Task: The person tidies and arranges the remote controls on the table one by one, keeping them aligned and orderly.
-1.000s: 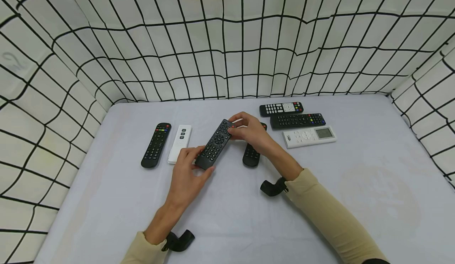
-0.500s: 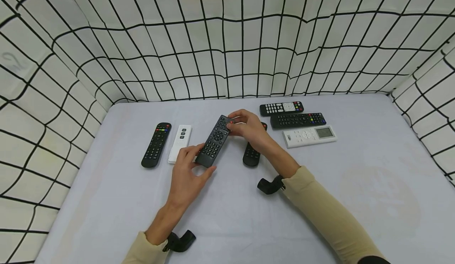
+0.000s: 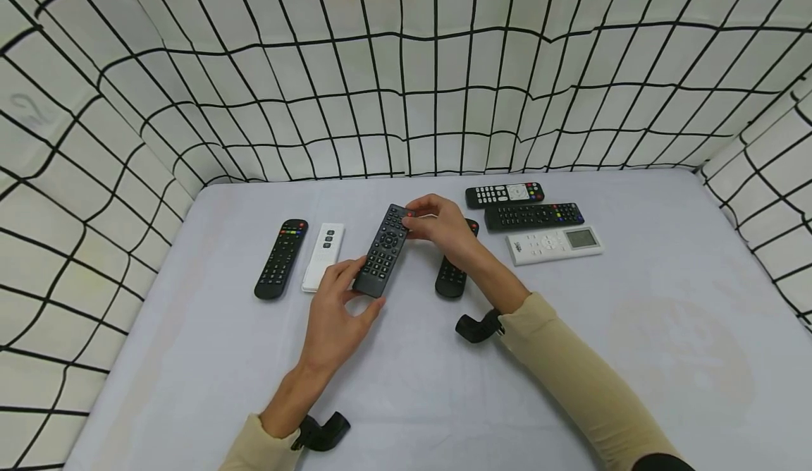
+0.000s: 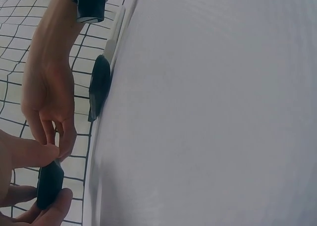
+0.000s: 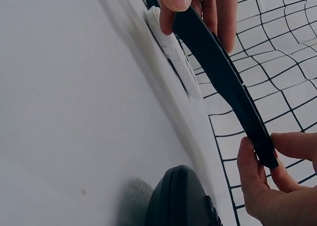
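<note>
A dark grey remote control (image 3: 383, 251) slants in front of me, buttons facing up, lifted above the table in the right wrist view. My left hand (image 3: 333, 323) grips its near end, fingertips along the left edge and thumb at the bottom corner. The far end, by the red button, is pinched between the thumb and fingers of my right hand (image 3: 444, 225). In the right wrist view the side of this remote control (image 5: 218, 80) runs between both hands. Another black remote control (image 3: 451, 277) lies partly hidden beneath my right hand.
To the left lie a black remote control (image 3: 281, 259) and a white one (image 3: 324, 256). At the back right lie a black remote with a silver pad (image 3: 505, 194), a long black remote (image 3: 534, 216) and a white air-conditioner remote (image 3: 555, 245). Black netting (image 3: 435, 90) borders the white table (image 3: 444, 400).
The far end of the held remote control has swung slightly left and away, so it stands less slanted. My right hand has moved a little left with it; my left hand stays nearly still.
</note>
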A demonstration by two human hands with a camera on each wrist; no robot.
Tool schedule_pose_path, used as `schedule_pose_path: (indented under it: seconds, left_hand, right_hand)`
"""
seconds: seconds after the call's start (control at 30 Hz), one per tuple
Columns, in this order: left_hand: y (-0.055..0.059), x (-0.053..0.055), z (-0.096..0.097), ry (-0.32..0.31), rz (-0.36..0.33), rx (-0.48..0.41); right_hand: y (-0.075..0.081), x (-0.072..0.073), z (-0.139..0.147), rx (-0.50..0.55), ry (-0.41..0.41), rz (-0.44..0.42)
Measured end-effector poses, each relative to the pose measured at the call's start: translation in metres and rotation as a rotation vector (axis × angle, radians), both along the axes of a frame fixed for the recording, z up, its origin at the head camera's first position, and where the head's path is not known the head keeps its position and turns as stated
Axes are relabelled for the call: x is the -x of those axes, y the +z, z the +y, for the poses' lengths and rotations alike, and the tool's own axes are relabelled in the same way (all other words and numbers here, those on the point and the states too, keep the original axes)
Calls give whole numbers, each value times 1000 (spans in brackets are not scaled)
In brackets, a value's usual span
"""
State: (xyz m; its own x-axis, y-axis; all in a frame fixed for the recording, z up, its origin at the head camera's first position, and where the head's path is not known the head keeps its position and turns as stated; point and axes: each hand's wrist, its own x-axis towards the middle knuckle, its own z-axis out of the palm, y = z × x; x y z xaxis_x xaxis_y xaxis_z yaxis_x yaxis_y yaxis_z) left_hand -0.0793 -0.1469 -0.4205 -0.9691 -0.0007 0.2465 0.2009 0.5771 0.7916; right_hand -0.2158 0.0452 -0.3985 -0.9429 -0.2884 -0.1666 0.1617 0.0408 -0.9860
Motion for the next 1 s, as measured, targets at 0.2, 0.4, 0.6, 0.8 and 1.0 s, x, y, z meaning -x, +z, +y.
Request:
schedule_pose_path:
  seconds: [0.2,0.4,0.6,0.8,1.0]
  left_hand:
    - [-1,0,-1,33,-17,13]
    - [-1,1,-1,52,-27,31]
    - [-2,2,-2,75,-29,38]
    - [-3,3,-4,107,-40,56]
    - [-2,6,-5,122,-70,64]
  right_hand:
    - [2,1,-4,-5,17,15]
    - [4,3,-9,-48,18,24]
    - [4,5,-14,-68,7,25]
    - [1,6,-18,-78,19,39]
    - [-2,9,-20,-97,33,45]
